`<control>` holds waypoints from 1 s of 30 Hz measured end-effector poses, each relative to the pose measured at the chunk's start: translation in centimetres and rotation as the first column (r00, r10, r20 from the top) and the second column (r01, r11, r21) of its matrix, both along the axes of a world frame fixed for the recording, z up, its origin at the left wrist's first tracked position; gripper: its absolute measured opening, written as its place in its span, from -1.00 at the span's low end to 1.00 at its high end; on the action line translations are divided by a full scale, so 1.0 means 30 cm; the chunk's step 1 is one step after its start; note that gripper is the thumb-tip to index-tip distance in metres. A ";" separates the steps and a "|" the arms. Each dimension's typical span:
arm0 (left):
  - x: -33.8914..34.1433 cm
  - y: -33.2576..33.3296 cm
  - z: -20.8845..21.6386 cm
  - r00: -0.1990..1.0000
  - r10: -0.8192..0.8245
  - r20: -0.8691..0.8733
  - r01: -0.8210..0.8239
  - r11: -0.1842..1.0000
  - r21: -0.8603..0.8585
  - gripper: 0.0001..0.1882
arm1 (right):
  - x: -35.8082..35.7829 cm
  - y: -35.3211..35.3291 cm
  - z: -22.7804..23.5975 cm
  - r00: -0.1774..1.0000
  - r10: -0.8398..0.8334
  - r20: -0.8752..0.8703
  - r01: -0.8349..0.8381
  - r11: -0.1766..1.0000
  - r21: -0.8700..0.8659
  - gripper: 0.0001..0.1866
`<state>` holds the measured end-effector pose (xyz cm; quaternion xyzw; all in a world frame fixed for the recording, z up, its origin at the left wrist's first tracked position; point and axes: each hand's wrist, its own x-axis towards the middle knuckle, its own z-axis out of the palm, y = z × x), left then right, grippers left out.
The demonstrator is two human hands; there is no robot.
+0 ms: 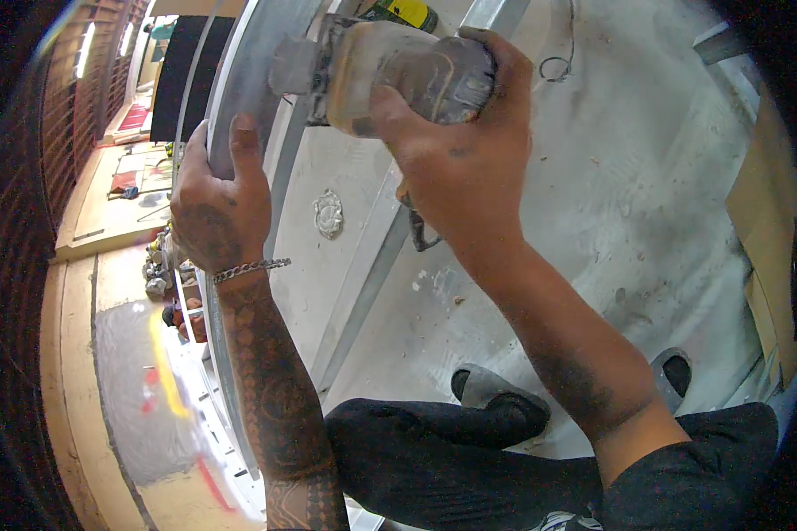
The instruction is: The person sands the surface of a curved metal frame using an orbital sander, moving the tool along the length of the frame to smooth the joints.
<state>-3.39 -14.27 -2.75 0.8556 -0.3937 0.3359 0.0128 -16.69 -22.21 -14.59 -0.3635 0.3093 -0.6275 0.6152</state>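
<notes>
On the left, my left hand [220,203] is closed round a long, curved grey panel [273,25], the thumb lying on its face. My right hand [469,164] grips a yellowish, see-through plastic tub [356,66], tipped on its side and smeared with grey. Its dark, crusted rim points left toward the panel. A blurred, flat grey piece [292,66] sits between the rim and the panel; whether it is a spreader or putty I cannot tell.
Metal bars [359,274] run below the panel over a grey, stained floor [629,203]. A dark green and yellow can [407,12] stands beyond the tub. A wire loop [554,69] lies farther right, and brown board [762,230] is at the right edge. My slippers [496,389] are below.
</notes>
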 end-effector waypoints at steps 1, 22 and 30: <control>0.000 -0.001 -0.001 1.000 -0.018 0.010 0.019 1.000 -0.008 -0.24 | 0.002 -0.002 0.003 1.000 -0.014 -0.003 0.013 1.000 -0.018 -0.30; 0.008 0.006 -0.008 1.000 -0.022 0.021 0.022 1.000 0.002 -0.25 | 0.005 -0.025 -0.056 0.997 -0.071 -0.027 0.068 0.994 -0.086 -0.29; -0.003 -0.006 -0.016 1.000 -0.012 -0.001 0.012 1.000 0.006 -0.24 | -0.013 -0.041 -0.008 0.996 -0.083 -0.024 0.080 0.991 -0.110 -0.31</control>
